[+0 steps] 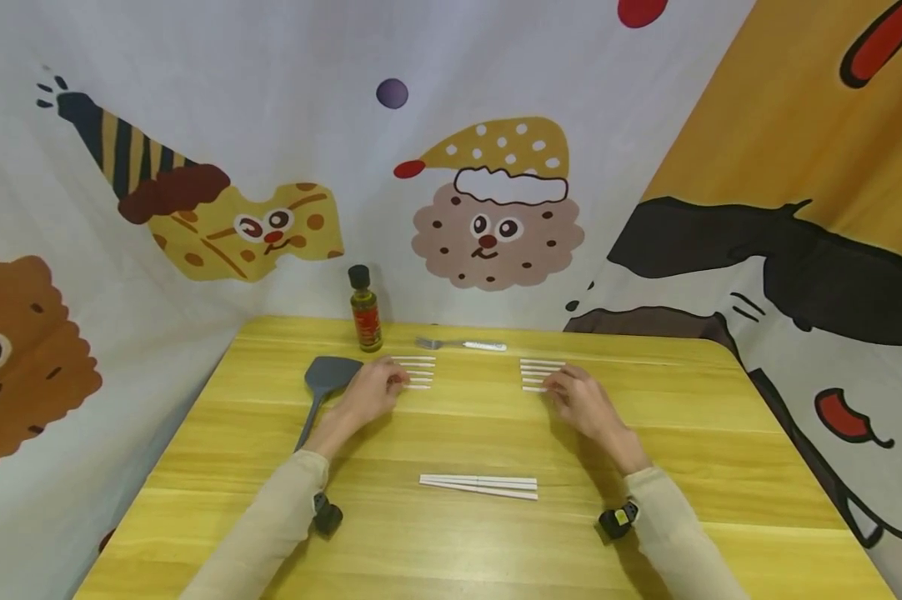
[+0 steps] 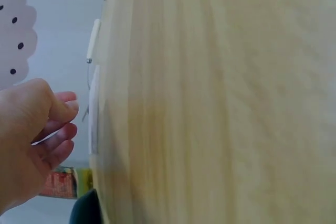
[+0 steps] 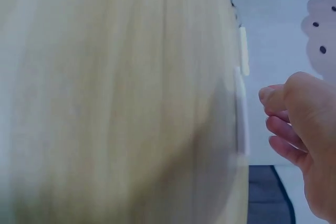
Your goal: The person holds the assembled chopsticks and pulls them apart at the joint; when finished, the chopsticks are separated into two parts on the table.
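Note:
My left hand (image 1: pixel 374 388) is over the left end of a row of short white sticks (image 1: pixel 421 373), which lie parallel on the table. In the left wrist view its fingers (image 2: pixel 62 142) bend loosely, with nothing visible between them. The right hand (image 1: pixel 580 402) hovers by the right end of a second row of short white sticks (image 1: pixel 537 367) and hides part of it. The right wrist view shows its fingers (image 3: pixel 283 129) loosely curled, also holding nothing visible. Closer to me lies a narrow bundle of long white sticks (image 1: pixel 481 485), resembling chopsticks.
A grey spatula (image 1: pixel 329 373) lies beside my left forearm. Behind it stands a bottle (image 1: pixel 366 317) with a black cap and red label. A fork (image 1: pixel 469 344) with a white handle lies near the table's back edge. A printed cloth (image 1: pixel 346 125) hangs behind the wooden table (image 1: pixel 684 467).

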`<state>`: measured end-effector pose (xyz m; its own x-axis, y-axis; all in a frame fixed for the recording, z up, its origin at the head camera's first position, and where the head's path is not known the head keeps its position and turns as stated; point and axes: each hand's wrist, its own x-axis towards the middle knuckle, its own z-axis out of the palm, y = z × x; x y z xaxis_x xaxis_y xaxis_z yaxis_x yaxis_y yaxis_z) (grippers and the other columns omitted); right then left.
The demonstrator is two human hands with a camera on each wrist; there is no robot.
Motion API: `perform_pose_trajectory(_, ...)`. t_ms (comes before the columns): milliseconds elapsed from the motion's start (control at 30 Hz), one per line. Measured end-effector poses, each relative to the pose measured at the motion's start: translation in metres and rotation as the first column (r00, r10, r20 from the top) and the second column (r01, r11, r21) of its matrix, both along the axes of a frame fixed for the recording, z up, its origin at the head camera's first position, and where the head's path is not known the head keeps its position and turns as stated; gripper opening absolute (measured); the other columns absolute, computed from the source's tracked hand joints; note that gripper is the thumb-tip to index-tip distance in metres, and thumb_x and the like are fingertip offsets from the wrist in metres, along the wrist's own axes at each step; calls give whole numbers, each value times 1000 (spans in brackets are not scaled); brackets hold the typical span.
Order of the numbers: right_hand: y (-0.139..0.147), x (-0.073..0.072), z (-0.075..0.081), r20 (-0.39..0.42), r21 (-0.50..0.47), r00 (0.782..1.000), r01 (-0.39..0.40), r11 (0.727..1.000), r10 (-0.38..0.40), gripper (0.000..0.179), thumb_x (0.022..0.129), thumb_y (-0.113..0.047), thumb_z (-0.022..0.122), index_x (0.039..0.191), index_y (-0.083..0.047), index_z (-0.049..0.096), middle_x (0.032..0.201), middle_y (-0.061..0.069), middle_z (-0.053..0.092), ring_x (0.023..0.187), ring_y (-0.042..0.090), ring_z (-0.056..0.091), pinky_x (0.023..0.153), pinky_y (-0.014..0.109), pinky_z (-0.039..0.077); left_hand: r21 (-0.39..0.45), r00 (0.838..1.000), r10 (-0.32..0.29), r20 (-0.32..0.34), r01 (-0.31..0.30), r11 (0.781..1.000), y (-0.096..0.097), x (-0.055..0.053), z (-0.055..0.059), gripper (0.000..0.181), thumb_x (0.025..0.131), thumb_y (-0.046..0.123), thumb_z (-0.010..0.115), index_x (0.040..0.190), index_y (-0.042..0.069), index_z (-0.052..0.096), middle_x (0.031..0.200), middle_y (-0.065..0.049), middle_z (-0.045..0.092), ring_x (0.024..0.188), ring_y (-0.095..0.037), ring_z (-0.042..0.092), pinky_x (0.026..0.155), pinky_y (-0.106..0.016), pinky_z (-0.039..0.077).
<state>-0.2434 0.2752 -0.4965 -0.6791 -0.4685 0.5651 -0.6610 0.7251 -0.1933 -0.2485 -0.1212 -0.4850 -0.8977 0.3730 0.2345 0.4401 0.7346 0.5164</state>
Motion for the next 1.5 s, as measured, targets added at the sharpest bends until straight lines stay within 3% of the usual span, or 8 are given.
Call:
perform_pose_trajectory(233, -4, 24, 12, 24, 40, 999, -49, 998, 48, 29, 79, 0, 84, 105, -2, 73, 106, 14, 63, 80, 22, 65, 61, 33, 56, -42, 999, -44, 2, 44, 998, 2, 25, 11, 11, 91, 3, 71, 100, 6, 75, 96, -4, 67, 87, -19, 64, 76, -33, 55)
perform_pose_trajectory(400, -17, 45, 29, 48, 131, 996, -82, 988, 76, 39, 80, -6, 85, 115, -2, 69, 114, 17, 61, 89, 25, 67, 69, 36, 59, -91, 994, -103, -24, 100, 991, 9, 51, 20, 10, 92, 5, 72, 102, 6, 73, 95, -3, 66, 89, -19, 64, 77, -34, 57)
perform_pose_trajectory(533, -33, 63, 41, 117, 161, 990, -97, 982, 78, 42, 84, -10, 83, 121, -3, 66, 116, 14, 61, 91, 23, 67, 72, 34, 60, -80, 988, -152, 13, 153, 985, 17, 67, 25, 13, 93, 6, 71, 106, 5, 72, 97, -4, 66, 90, -19, 64, 80, -35, 58)
perform_pose_trajectory(733, -52, 90, 50, 262, 114, 961, -127, 985, 93, 39, 89, -11, 78, 124, -4, 65, 115, 9, 64, 94, 24, 68, 74, 30, 59, -72, 974, -218, 63, 222, 972, 28, 88, 29, 17, 96, 8, 68, 112, 4, 71, 101, -5, 67, 93, -19, 65, 80, -32, 58)
perform_pose_trajectory(867, -63, 105, 49, 304, 92, 943, -169, 981, 134, 35, 89, -9, 77, 122, -2, 66, 112, 8, 67, 96, 23, 70, 79, 30, 61, -87, 963, -256, 84, 263, 961, 34, 98, 27, 17, 97, 9, 67, 112, 6, 71, 102, -4, 68, 93, -16, 65, 80, -28, 57)
perform_pose_trajectory(1000, -72, 112, 40, 301, 67, 936, -213, 975, 184, 31, 87, -4, 78, 116, -1, 68, 110, 7, 69, 97, 22, 70, 82, 32, 61, -69, 951, -293, 101, 301, 951, 38, 105, 23, 15, 97, 9, 67, 111, 5, 72, 102, -5, 68, 92, -14, 64, 81, -24, 57)
perform_pose_trajectory(1233, -75, 114, 22, 372, 23, 898, -264, 964, 237, 25, 85, 5, 76, 109, -2, 69, 100, 7, 70, 88, 15, 69, 76, 21, 59, -34, 937, -329, 118, 335, 942, 48, 109, 14, 12, 94, 8, 69, 106, 6, 72, 97, -2, 68, 86, -7, 63, 78, -19, 56)
perform_pose_trajectory(1500, -73, 111, 14, 445, 11, 871, -236, 972, 207, 18, 87, 2, 74, 104, -3, 71, 96, 5, 69, 83, 7, 65, 71, 17, 56, -34, 926, -352, 138, 359, 933, 54, 106, 6, 10, 94, 6, 69, 103, 7, 73, 95, -1, 68, 84, -4, 60, 76, -17, 54)
